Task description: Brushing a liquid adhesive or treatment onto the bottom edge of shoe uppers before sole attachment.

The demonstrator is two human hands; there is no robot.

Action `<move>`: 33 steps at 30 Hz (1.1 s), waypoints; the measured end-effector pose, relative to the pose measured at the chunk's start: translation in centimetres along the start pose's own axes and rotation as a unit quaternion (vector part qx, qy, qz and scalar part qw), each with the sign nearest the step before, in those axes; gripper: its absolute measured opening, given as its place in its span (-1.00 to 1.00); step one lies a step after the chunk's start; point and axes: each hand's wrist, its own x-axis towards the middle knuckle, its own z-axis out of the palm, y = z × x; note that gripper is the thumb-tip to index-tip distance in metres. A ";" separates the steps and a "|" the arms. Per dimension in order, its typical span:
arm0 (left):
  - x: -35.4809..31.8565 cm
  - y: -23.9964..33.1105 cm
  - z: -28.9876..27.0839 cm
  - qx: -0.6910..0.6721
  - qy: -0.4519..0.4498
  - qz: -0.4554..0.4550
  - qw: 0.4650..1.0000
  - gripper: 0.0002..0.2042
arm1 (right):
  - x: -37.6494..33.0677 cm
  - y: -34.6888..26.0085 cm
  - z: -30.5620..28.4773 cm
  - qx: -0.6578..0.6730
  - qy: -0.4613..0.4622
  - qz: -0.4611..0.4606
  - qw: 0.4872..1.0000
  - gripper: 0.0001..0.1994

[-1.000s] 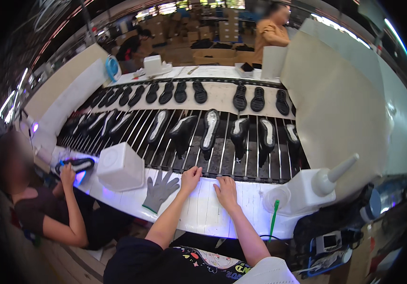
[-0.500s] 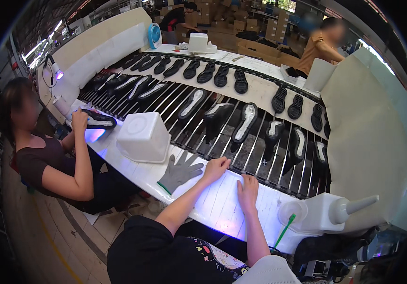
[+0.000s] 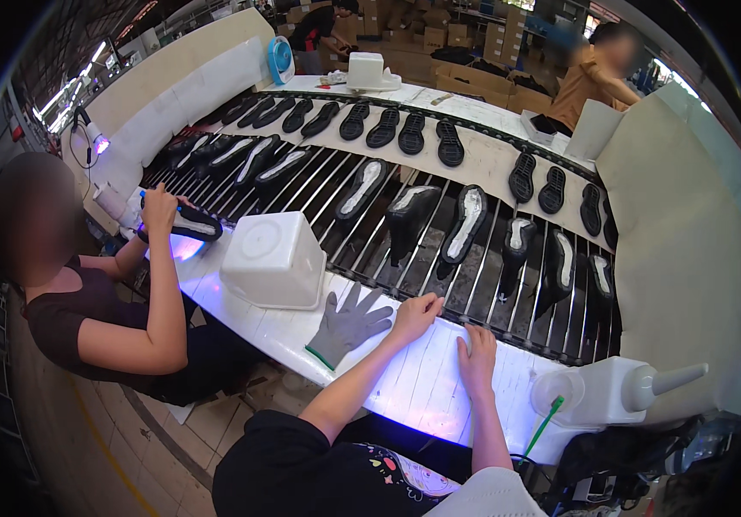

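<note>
My left hand (image 3: 416, 317) rests at the far edge of the white worktable (image 3: 418, 388), its fingers curled together and nothing seen in them. Close to its right, my right hand (image 3: 477, 353) lies on the same edge, fingers stretched forward, holding nothing. Beyond both hands runs a conveyor of metal rods bearing black shoe uppers with white undersides; one such upper (image 3: 464, 226) lies just ahead of my hands. A grey glove (image 3: 349, 323) with a green cuff lies flat to the left of my left hand.
An upturned white plastic box (image 3: 274, 258) stands left of the glove. At right are a white spouted container (image 3: 616, 392) and a tub (image 3: 557, 388) with a green stick. Several black soles (image 3: 450, 142) line the far belt. A co-worker (image 3: 108, 302) at left handles a black shoe.
The view has shifted a little, so the table and conveyor sit farther right in the picture. Both my hands stay at the table edge. The co-worker's raised hand has moved slightly over the shoe.
</note>
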 end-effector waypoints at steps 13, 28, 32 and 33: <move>0.6 -0.3 -0.2 -0.010 -0.004 -0.007 1.000 -0.65 | 0.3 0.0 0.5 0.003 0.032 -0.009 0.999 -0.68; 1.1 -0.2 0.4 -0.019 0.000 -0.005 1.000 -0.65 | 4.6 4.2 -2.1 0.226 0.237 0.213 0.921 -0.36; 1.0 -0.1 0.2 -0.018 -0.013 -0.007 1.000 -0.65 | 9.5 12.0 -5.2 0.184 0.326 0.322 0.870 -0.15; 1.0 -0.2 0.4 -0.020 -0.014 -0.007 1.000 -0.65 | 10.3 14.2 -5.6 0.210 0.331 0.331 0.859 -0.08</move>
